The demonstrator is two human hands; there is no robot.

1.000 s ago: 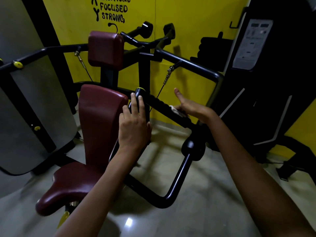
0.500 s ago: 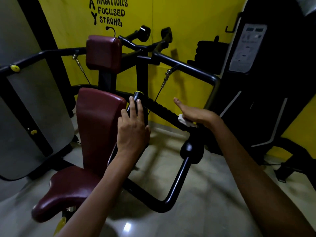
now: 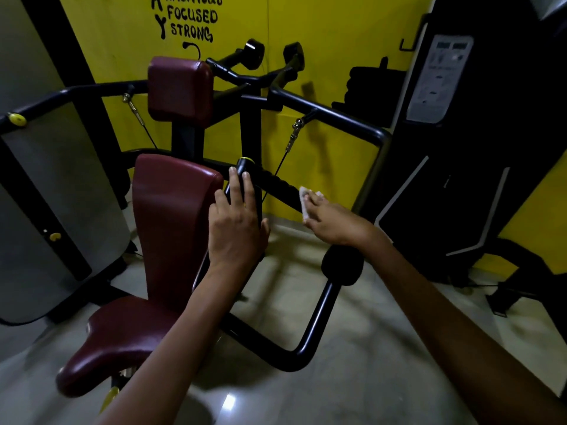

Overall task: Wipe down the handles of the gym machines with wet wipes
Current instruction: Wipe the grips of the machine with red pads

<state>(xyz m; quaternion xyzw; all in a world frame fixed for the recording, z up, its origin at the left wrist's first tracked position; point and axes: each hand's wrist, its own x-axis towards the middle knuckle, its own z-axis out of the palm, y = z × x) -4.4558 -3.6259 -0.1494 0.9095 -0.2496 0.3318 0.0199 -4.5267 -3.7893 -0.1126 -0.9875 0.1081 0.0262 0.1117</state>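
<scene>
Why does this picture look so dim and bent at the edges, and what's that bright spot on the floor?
Head view: the room is dimly lit, so the black handle nearly merges with the frame, while the white wipe under the right hand stands out. The wide lens bows the edges. The floor spot is glare. The left hand looks sharp.

Looking like a gym: seated machine with maroon pads, black handles, probably a weight stack showing dimly behind, "FOCUSED STRONG" lettering on yellow wall.
</scene>
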